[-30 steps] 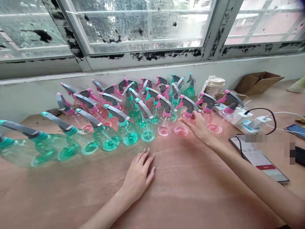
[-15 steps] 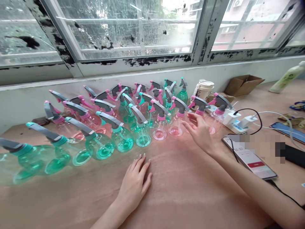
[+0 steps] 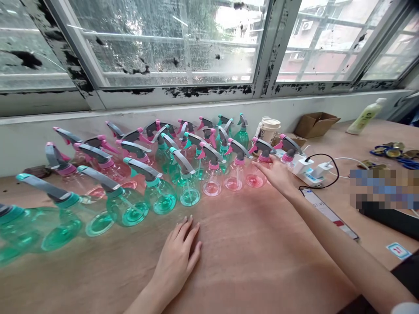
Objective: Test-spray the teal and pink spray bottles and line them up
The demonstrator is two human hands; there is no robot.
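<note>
Several clear spray bottles with grey and pink or teal trigger heads stand in rows. At the front row's right side, my right hand (image 3: 278, 174) is at a pink spray bottle (image 3: 254, 179), its fingers closed about the neck just below the trigger head. The base of that bottle rests on the table. Beside it stand another pink spray bottle (image 3: 233, 182) on the left and a pink-collared trigger head (image 3: 290, 150) on the right, its bottle partly behind my hand. My left hand (image 3: 176, 255) lies flat, fingers stretched, in front of a green spray bottle (image 3: 189, 194).
A lidded paper cup (image 3: 269, 128), an open cardboard box (image 3: 316, 124) and a pale green bottle (image 3: 366, 117) stand along the window wall. Right of my hand are a power strip with chargers (image 3: 314, 172), a phone (image 3: 329, 211), cables and scissors (image 3: 389, 150).
My right hand has moved from spread fingers beside the bottles to the neck of the pink spray bottle and closed there. My left hand stays flat. The view has turned slightly right.
</note>
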